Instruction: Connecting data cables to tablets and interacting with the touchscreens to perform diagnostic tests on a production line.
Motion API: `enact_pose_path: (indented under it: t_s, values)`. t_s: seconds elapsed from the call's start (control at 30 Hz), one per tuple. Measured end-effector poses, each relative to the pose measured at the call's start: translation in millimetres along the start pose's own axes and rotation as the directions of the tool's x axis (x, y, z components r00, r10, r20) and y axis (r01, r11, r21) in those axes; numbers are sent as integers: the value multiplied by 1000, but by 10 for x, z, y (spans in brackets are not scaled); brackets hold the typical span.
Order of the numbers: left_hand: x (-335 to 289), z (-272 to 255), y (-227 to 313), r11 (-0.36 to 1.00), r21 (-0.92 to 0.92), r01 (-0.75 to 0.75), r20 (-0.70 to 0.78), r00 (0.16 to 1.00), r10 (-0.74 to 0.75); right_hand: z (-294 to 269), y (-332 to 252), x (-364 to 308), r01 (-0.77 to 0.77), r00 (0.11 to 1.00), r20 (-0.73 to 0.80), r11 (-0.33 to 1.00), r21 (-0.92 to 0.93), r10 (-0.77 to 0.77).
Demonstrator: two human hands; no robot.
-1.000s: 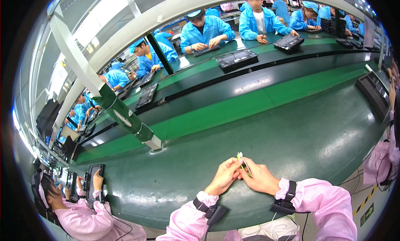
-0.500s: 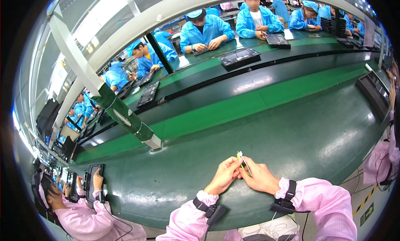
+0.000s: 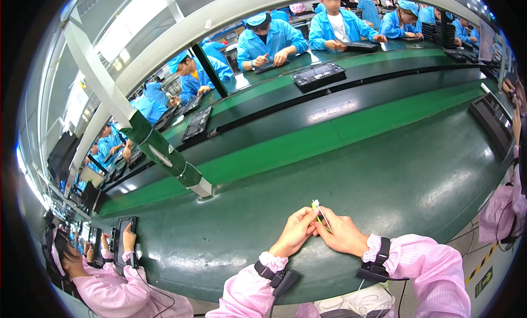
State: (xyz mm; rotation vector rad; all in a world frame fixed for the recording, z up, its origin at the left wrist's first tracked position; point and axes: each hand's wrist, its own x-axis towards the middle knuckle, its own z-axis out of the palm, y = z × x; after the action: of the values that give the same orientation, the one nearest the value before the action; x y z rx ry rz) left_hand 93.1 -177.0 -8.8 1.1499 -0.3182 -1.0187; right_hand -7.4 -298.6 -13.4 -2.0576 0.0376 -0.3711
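Close together above the green work table [image 3: 247, 208], my left hand [image 3: 296, 233] and my right hand [image 3: 343, 233] are both closed with their fingertips meeting. Between them they hold a slim green-and-white item [image 3: 316, 204]. Its white tip pokes up past my fingers, and a thin whitish strip and a yellow-green strip run down along my right fingers. It is too small for me to make out its kind. Each wrist wears a black band with a small box over a pink striped sleeve.
A white-and-green post [image 3: 164, 153] rises from the table at left. Behind runs a belt with a black flat device [image 3: 318, 75]. A black tray-like device [image 3: 491, 123] stands at far right. A pink-sleeved co-worker [image 3: 118, 279] sits at left; blue-clad workers face me.
My hands and the item they hold stay in place. Across the belt, a blue-clad worker's device now lies flatter, with the hands apart. The black device on the belt has shifted slightly right.
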Motion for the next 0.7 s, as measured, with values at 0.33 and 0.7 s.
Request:
enact_pose_path:
  t_s: [0.33,0.7]
  values:
    - [14,26,17,999,-34,17,-26,999,-18,-15,-9,2,-3,1000,1,999,-37,3]
    - [46,-21,-12,998,-58,28,-16,999,-29,2,21,10,2,1000,2,1000,3,-2]
